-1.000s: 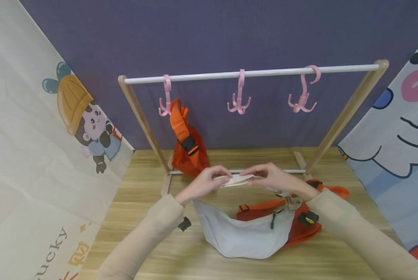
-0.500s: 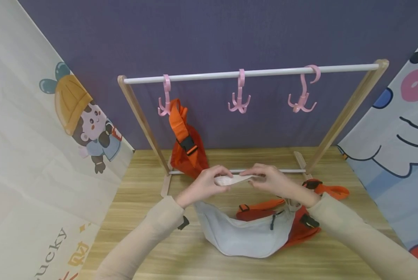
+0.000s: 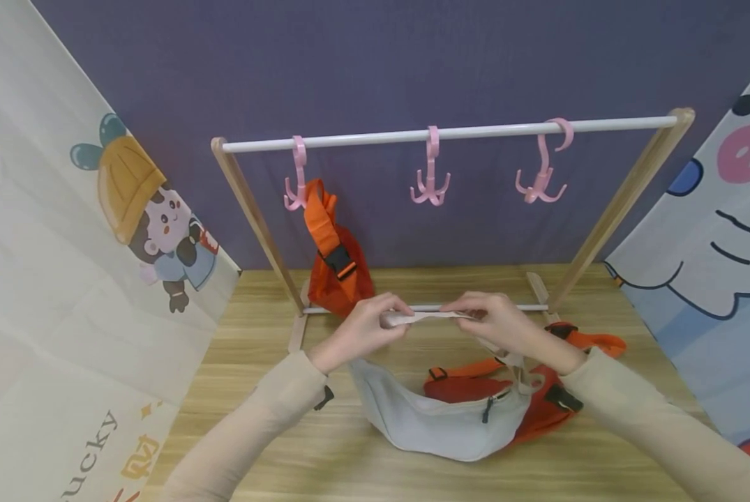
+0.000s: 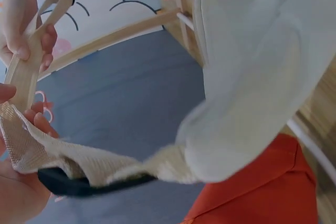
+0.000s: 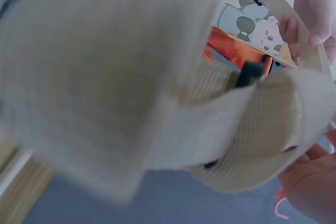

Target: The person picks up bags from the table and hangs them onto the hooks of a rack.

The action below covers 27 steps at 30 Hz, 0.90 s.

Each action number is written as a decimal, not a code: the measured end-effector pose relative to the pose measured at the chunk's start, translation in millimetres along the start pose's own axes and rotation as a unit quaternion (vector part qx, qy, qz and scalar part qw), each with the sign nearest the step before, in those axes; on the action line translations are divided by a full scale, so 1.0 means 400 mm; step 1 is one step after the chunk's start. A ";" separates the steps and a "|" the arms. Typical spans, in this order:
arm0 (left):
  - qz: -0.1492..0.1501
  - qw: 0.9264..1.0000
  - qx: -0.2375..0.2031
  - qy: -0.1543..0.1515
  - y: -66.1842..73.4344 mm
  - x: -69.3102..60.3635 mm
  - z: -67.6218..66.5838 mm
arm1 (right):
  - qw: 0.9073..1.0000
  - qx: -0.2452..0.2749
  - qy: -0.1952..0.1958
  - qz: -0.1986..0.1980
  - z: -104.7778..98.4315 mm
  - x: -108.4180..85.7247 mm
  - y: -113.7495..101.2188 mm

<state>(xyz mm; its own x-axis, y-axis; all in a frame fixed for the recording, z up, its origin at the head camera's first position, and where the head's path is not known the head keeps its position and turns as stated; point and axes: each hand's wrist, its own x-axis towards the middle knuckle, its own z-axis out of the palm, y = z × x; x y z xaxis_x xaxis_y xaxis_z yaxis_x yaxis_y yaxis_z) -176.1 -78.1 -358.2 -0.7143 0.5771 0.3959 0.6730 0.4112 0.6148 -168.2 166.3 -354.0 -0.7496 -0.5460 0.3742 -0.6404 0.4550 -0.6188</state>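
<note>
A cream waist bag (image 3: pixel 437 427) hangs low in front of me, its strap (image 3: pixel 430 315) raised above it. My left hand (image 3: pixel 368 325) pinches one part of that strap, thumb below and fingers above. A short way to the right, my right hand (image 3: pixel 499 322) pinches another part. Between the hands the webbing runs nearly level. The left wrist view shows the bag's pale body (image 4: pixel 252 82) close up, with a dark buckle piece (image 4: pixel 79 183) near the strap end. Blurred cream webbing (image 5: pixel 105 72) covers much of the right wrist view.
A wooden rack with a white rail (image 3: pixel 375 138) carries pink hooks (image 3: pixel 299 174), (image 3: pixel 432 171), (image 3: pixel 542 167). An orange waist bag (image 3: pixel 340 272) hangs from the left one. Behind the cream bag, a red-orange bag (image 3: pixel 538 418) lies on the wooden tabletop (image 3: pixel 274 446).
My right hand has shifted slightly right, widening the gap between the hands. The strap between them has turned and now shows a narrower face. The cream bag has barely moved.
</note>
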 end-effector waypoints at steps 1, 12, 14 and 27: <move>0.003 1.000 0.004 -0.004 0.003 0.001 -0.004 | 1.000 -0.002 0.002 -0.002 -0.002 0.000 -0.002; 0.032 0.999 0.028 -0.027 0.016 0.015 -0.038 | 0.999 -0.039 0.007 -0.017 -0.029 0.008 -0.029; 0.040 0.998 0.030 -0.025 0.020 0.016 -0.044 | 0.999 -0.041 0.010 -0.022 -0.036 0.010 -0.034; 0.096 0.994 0.052 0.001 0.048 0.052 -0.088 | 0.994 -0.095 0.047 -0.010 -0.100 0.033 -0.064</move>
<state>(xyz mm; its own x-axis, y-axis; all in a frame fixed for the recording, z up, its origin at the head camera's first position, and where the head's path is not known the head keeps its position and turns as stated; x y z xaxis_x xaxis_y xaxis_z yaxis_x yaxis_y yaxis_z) -184.6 -83.0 -314.2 -0.5707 0.6510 0.5006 0.8133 0.3637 0.4542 -168.5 175.6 -305.9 -0.7428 -0.4927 0.4533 -0.6689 0.5746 -0.4716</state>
